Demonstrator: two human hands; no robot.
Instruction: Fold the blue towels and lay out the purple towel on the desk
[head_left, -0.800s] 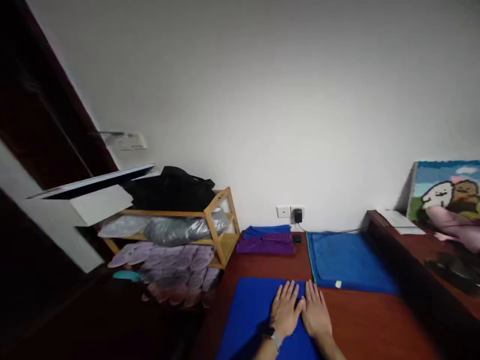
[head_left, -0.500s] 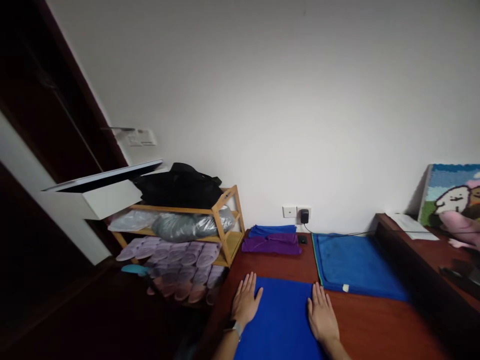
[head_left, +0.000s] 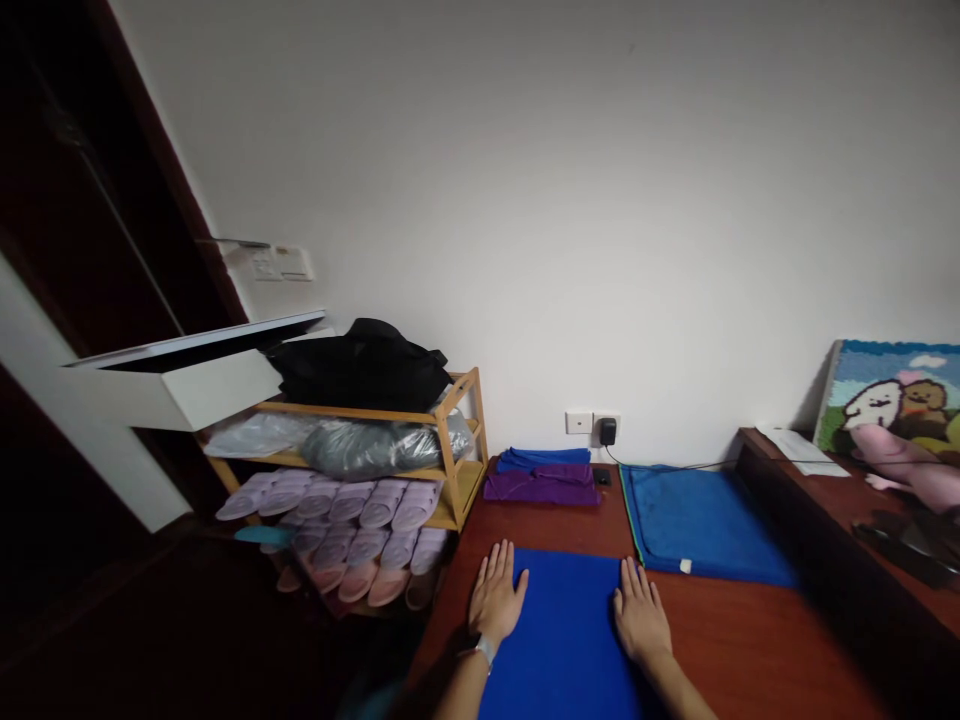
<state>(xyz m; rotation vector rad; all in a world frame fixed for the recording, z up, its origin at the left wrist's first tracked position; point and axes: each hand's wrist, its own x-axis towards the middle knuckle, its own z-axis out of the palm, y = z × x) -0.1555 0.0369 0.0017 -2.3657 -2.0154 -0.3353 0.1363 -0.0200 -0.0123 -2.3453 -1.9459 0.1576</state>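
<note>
A bright blue cloth (head_left: 566,630) lies flat on the reddish-brown table (head_left: 757,640). On its left edge rests my left hand (head_left: 496,595), palm down with the fingers stretched out and a watch at the wrist. My right hand (head_left: 642,610) lies the same way on the right edge, fingers spread a little. Neither hand grips anything. Beyond them, against the wall, are a folded purple cloth (head_left: 540,484) and a blue cloth (head_left: 551,458) behind it. To the right of these lies a folded blue towel (head_left: 705,525) with green edging and a white tag.
A wooden rack (head_left: 450,440) at the left holds a black bag (head_left: 360,370), plastic-wrapped items and rows of slippers (head_left: 394,505). A black plug (head_left: 607,431) with a cable sits in the wall socket. At the right, a raised ledge bears a fluffy picture (head_left: 885,395) and a pink toy (head_left: 907,465).
The view has shifted slightly. Both hands stay flat at the cloth's edges, with almost no movement against it.
</note>
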